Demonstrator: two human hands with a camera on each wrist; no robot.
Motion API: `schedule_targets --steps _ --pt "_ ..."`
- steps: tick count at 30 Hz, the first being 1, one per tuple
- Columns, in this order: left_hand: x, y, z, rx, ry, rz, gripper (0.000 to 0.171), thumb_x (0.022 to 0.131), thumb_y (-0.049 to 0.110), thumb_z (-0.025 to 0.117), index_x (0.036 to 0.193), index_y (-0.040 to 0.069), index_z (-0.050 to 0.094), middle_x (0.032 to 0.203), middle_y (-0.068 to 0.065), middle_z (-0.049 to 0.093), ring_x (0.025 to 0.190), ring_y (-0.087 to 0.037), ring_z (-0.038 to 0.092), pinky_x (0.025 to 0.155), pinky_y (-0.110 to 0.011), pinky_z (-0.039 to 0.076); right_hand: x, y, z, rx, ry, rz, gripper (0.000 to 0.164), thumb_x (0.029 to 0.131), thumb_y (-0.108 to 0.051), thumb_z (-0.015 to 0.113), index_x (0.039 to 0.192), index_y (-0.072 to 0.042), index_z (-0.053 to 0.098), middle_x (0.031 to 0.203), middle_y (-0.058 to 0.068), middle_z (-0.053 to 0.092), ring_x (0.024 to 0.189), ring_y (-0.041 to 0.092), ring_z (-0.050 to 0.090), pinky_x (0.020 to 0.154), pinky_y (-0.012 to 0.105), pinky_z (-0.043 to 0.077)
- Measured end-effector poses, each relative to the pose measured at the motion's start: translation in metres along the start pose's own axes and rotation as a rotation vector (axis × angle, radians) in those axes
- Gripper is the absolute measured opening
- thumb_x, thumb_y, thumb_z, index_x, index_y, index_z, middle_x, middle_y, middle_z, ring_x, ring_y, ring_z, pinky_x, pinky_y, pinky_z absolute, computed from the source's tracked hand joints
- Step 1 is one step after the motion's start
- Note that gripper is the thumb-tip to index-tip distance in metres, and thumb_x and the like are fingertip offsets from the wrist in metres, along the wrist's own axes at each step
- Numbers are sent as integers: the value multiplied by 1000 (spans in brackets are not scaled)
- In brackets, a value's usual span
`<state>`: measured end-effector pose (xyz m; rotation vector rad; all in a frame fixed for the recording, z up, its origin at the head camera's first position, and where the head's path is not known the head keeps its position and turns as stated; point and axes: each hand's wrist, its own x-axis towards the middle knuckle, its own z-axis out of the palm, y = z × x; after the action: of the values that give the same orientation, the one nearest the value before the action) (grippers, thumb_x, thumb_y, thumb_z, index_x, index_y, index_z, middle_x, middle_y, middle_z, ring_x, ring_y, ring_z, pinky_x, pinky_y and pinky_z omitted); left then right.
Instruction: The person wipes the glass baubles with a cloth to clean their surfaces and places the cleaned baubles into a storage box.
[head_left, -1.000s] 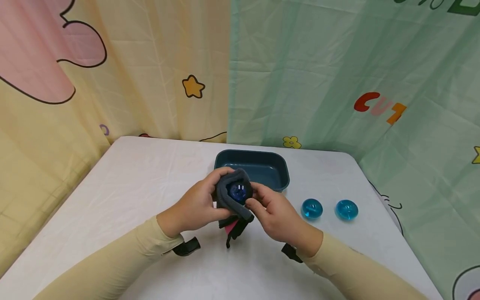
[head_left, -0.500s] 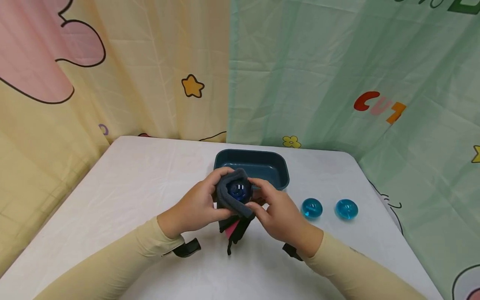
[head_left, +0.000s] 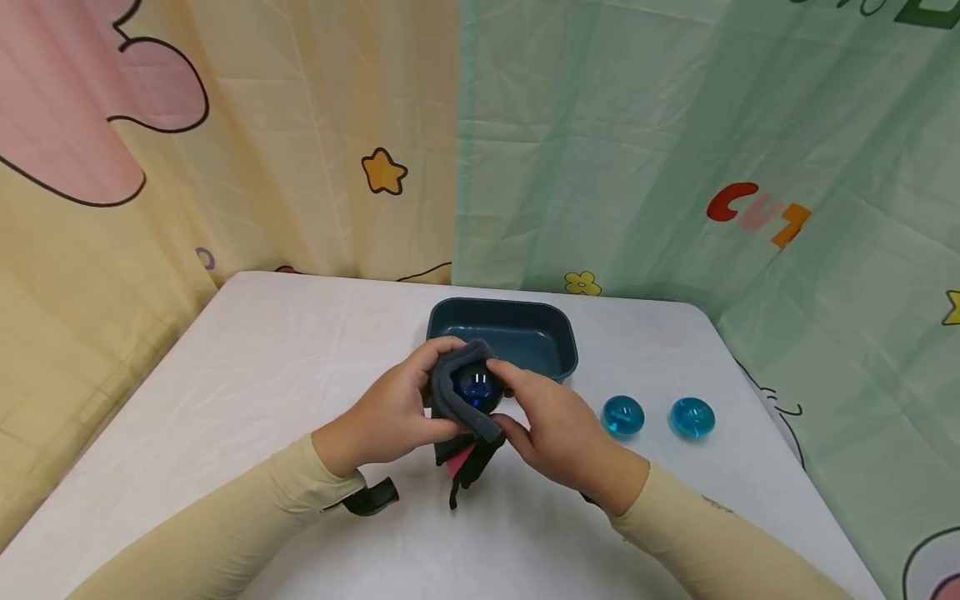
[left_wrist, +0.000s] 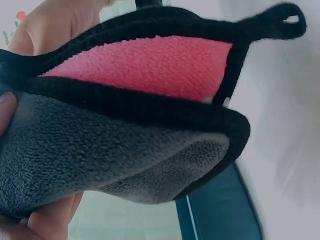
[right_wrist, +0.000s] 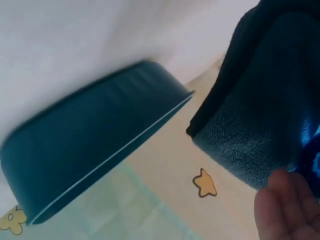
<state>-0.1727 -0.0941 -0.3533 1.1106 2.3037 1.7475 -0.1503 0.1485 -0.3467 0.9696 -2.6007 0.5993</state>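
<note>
Over the middle of the table, my left hand point(head_left: 390, 410) grips a folded microfiber cloth point(head_left: 444, 393), dark grey with black edging. Cupped inside the cloth is a shiny dark blue ball point(head_left: 478, 387). From the right, my right hand point(head_left: 561, 427) has its fingers and thumb curled at the ball, index finger on the upper side and thumb low by the cloth's edge. In the left wrist view the cloth's pink inner side point(left_wrist: 150, 67) shows, along with a black hanging loop point(left_wrist: 280, 21). Fingertips point(right_wrist: 282, 185) meet the ball's edge in the right wrist view.
A dark teal rectangular basin point(head_left: 510, 321) stands just behind the hands. Two clear blue balls point(head_left: 622, 415) lie on the white table point(head_left: 315, 333) to the right. Printed curtains point(head_left: 637, 150) hang behind the table.
My right fingers have shifted on the ball, the index finger moving left over its upper side. The cloth stays in my left hand, and the ball's reflections have changed.
</note>
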Motion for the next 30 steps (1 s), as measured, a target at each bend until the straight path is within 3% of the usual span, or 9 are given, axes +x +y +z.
schedule_targets --steps 3,8,11,14,18,21,23,26,30 --pt "0 2 0 0 -10 3 77 85 -3 83 149 10 42 143 -13 62 118 -20 68 94 -31 61 0 1 0 -4 -11 24 64 94 -18 81 148 -2 52 116 7 77 100 19 75 86 35 64" --pt "1 4 1 5 -22 1 77 86 -4 82 150 10 42 140 -14 64 118 -21 68 94 -31 61 0 2 -2 429 -114 199 44 107 -18 63 144 1 52 100 5 75 85 16 68 74 27 59" --pt "0 5 1 2 -18 -8 78 85 -3 83 150 10 42 141 -14 63 119 -22 67 95 -31 61 1 1 -2 569 -135 256 38 111 -23 54 141 0 56 103 5 75 89 14 68 79 25 59" --pt "0 4 0 -7 -9 -11 78 85 -2 84 150 9 42 143 -15 61 119 -22 67 94 -31 61 0 -1 -2 515 -118 214 48 110 -22 58 151 -2 45 112 6 75 99 13 70 89 28 60" --pt "0 3 -2 -33 -4 -2 78 85 -2 84 150 7 41 144 -16 61 119 -22 68 94 -31 61 -1 -2 0 285 -78 94 69 102 -15 70 157 -5 31 119 9 74 104 18 72 93 37 62" --pt "0 3 -2 -49 -11 -1 77 85 -4 83 150 8 42 144 -15 61 121 -21 68 94 -31 61 -1 1 0 81 -22 12 69 96 -17 79 152 -3 42 118 9 75 105 22 74 92 40 62" --pt "1 3 -1 -55 -25 -10 77 85 -5 82 150 10 42 144 -13 61 121 -20 68 95 -32 61 -1 3 0 10 1 -5 67 94 -20 81 149 -3 48 116 8 76 103 21 75 89 39 63" --pt "1 2 -1 -46 -45 -25 77 86 -4 81 150 13 42 143 -11 62 121 -19 67 96 -33 61 0 3 -2 114 -44 39 61 98 -22 77 147 -1 50 108 5 77 94 16 74 82 33 63" --pt "0 3 -1 -39 -75 -34 77 87 -2 82 151 15 41 141 -10 63 121 -19 68 98 -32 60 1 5 -3 474 -146 167 41 108 -18 61 143 0 50 105 6 77 94 13 74 88 30 62"
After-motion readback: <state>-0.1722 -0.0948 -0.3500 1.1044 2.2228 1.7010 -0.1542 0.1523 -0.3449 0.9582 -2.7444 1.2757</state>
